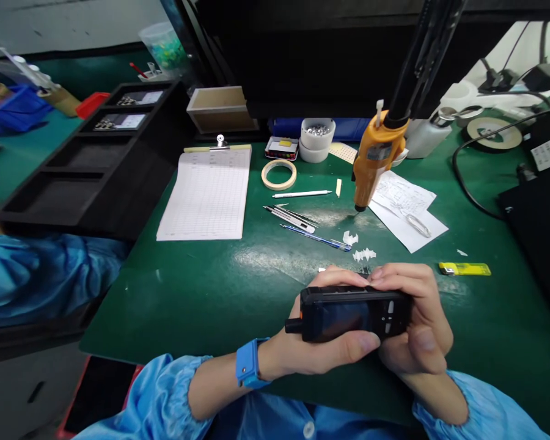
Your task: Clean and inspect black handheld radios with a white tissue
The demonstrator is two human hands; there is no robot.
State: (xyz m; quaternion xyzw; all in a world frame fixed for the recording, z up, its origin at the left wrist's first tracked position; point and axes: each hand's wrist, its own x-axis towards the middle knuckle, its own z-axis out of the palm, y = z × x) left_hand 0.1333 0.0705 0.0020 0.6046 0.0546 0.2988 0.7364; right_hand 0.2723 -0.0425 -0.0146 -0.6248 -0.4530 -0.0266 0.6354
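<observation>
A black handheld device (348, 313) with a dark screen, small buttons and a stubby knob on its left end lies sideways in both my hands, low over the green mat (201, 287). My left hand (321, 351) wraps it from below, thumb along the lower edge, fingers curled over the top. My right hand (417, 324) clasps the right end, thumb by the buttons. A blue wrist strap (250, 365) is on my left wrist. Small white paper bits (362, 252) lie just beyond the device.
An orange powered screwdriver (373, 160) hangs from a black cable above the mat. Pens and tweezers (302, 221), a tape roll (278, 173), a clipboard with a form (208, 192), a yellow lighter (465, 269), paper sheets (406, 211) and a screw cup (318, 131) are there. A black tray rack (96, 153) stands left.
</observation>
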